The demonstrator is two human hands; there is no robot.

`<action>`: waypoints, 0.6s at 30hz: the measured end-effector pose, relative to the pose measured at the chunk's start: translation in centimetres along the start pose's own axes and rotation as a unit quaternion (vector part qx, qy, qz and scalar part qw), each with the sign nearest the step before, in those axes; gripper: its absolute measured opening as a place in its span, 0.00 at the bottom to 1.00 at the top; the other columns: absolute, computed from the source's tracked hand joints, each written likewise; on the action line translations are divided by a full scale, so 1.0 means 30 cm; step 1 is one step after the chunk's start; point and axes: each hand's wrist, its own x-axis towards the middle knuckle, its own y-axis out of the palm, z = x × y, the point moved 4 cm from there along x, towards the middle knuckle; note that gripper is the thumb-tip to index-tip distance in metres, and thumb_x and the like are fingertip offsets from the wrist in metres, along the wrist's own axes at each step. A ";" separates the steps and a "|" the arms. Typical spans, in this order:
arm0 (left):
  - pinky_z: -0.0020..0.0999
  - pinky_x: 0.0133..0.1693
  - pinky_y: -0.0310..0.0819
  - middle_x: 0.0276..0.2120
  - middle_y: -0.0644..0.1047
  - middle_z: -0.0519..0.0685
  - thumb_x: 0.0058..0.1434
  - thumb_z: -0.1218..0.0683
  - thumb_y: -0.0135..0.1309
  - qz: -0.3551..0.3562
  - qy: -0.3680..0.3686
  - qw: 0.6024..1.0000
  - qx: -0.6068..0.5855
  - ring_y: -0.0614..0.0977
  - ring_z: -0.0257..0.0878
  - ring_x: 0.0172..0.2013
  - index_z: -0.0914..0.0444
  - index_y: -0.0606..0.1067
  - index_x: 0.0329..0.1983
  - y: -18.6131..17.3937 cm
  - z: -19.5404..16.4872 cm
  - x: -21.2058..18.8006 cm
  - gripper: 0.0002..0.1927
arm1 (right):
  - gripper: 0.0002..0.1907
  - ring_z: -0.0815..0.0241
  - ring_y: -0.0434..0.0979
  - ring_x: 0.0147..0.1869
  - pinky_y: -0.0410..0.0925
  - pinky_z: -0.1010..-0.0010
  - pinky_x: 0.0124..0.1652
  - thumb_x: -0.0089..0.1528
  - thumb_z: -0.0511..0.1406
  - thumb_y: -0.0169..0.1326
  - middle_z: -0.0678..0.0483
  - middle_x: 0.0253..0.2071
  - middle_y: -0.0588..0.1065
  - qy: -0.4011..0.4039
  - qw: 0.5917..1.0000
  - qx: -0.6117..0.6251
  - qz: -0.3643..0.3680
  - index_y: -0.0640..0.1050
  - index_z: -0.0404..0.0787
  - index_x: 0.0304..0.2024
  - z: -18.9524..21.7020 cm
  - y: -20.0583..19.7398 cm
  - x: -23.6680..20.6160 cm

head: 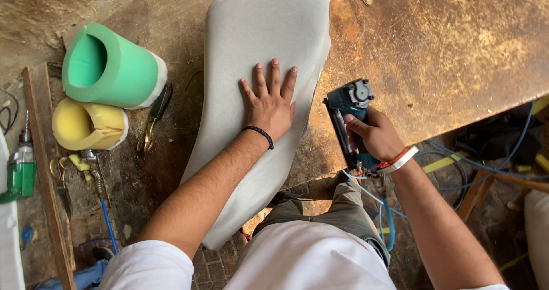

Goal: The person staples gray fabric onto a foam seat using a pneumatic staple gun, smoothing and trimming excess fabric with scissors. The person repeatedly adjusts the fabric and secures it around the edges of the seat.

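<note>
A long curved pad covered in pale grey fabric (251, 44) lies across a worn brown workbench (457, 50). My left hand (270, 101) presses flat on the pad, fingers spread, a black bead bracelet on the wrist. My right hand (372, 134) grips a blue pneumatic staple gun (347, 110) just beside the pad's right edge, its nose pointing toward the fabric. A blue air hose (384, 221) runs down from the gun past my knee.
Left of the pad lie a green foam roll (111, 67), a yellow foam roll (86, 124), scissors (154, 118) and small hand tools. A green drill (22, 167) sits at the far left. Blue hoses and wooden pieces crowd the floor on the right.
</note>
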 end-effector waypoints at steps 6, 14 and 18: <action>0.81 0.64 0.37 0.77 0.38 0.59 0.67 0.42 0.51 -0.024 -0.042 0.999 -0.012 0.42 0.67 0.74 0.51 0.41 0.81 0.003 -0.009 0.052 0.45 | 0.25 0.69 0.70 0.24 0.69 0.77 0.26 0.63 0.39 0.57 0.61 0.23 0.69 0.152 0.774 0.584 0.192 0.73 0.28 0.57 -0.145 0.088 0.168; 0.76 0.66 0.36 0.78 0.40 0.59 0.67 0.43 0.52 -0.023 -0.055 0.998 0.005 0.43 0.65 0.75 0.51 0.41 0.81 0.049 -0.021 0.090 0.46 | 0.23 0.68 0.73 0.29 0.73 0.75 0.32 0.64 0.37 0.56 0.57 0.27 0.70 0.218 0.435 0.812 0.323 0.68 0.27 0.55 -0.256 0.296 0.240; 0.76 0.67 0.36 0.78 0.39 0.60 0.66 0.44 0.53 -0.045 -0.043 0.998 -0.017 0.43 0.65 0.75 0.53 0.42 0.81 0.050 -0.015 0.088 0.47 | 0.18 0.68 0.73 0.27 0.73 0.77 0.31 0.67 0.37 0.54 0.58 0.25 0.71 0.239 0.390 0.818 0.348 0.71 0.29 0.54 -0.248 0.306 0.256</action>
